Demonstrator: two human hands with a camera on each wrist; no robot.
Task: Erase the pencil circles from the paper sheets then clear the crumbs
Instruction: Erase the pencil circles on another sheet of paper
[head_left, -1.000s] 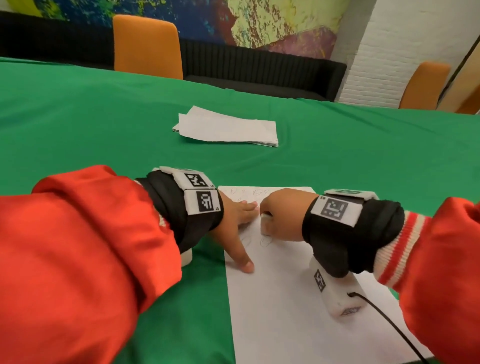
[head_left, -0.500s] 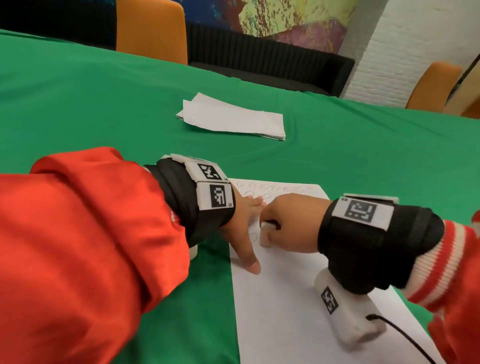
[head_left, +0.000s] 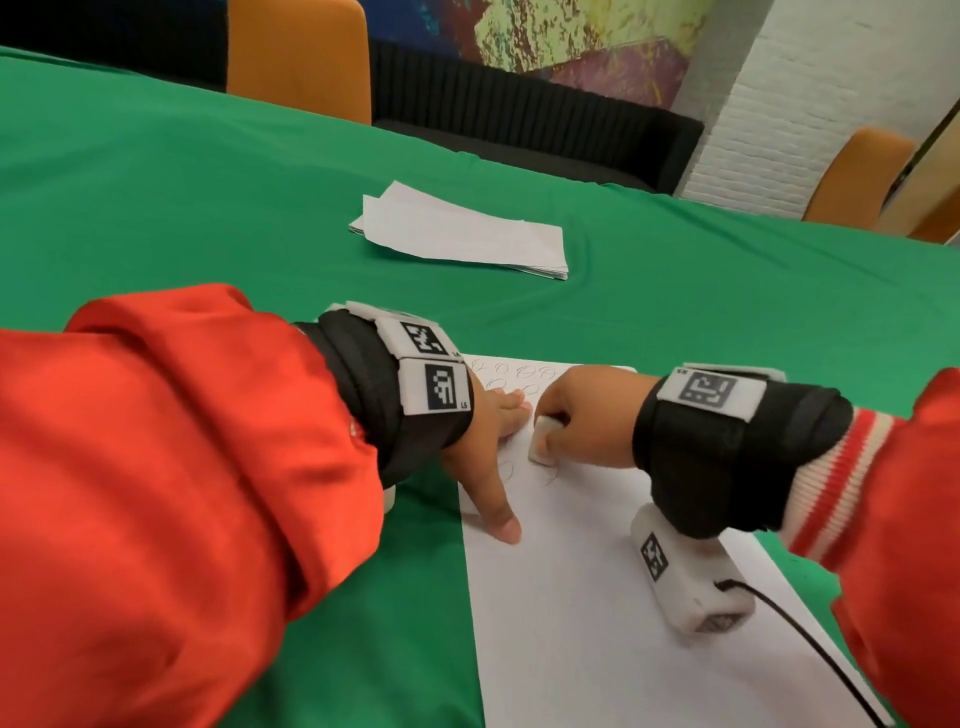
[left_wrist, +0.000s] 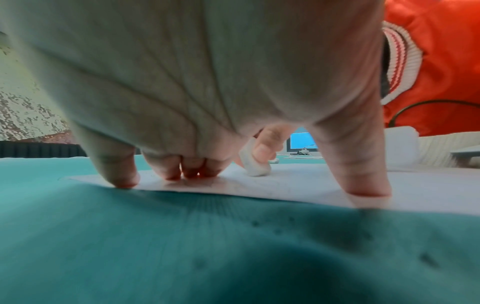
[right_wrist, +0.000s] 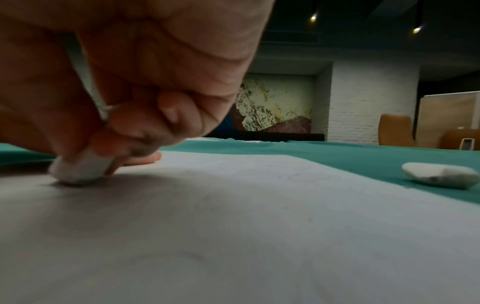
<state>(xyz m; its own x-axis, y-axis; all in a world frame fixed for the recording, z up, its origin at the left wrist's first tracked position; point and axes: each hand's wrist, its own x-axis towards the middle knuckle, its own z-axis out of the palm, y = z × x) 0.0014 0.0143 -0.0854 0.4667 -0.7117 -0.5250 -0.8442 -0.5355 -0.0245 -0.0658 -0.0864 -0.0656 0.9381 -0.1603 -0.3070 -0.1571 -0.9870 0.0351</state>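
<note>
On the green tabletop (head_left: 208, 197), our left hand (head_left: 488, 447) presses flat on the paper sheet (head_left: 597, 597) while our right hand (head_left: 582, 415) pinches a white eraser (head_left: 543, 441) mid-rub; next, we judge, come the remaining pencil circles (head_left: 524, 371) farther up.

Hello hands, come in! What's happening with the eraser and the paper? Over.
Left hand flat, pinning paper. Right hand pinching eraser, tip on sheet. Circles left. Nothing blocking.

Bright even head view; dim, soft-focused wrist views, wide-angle bending at edges.
</note>
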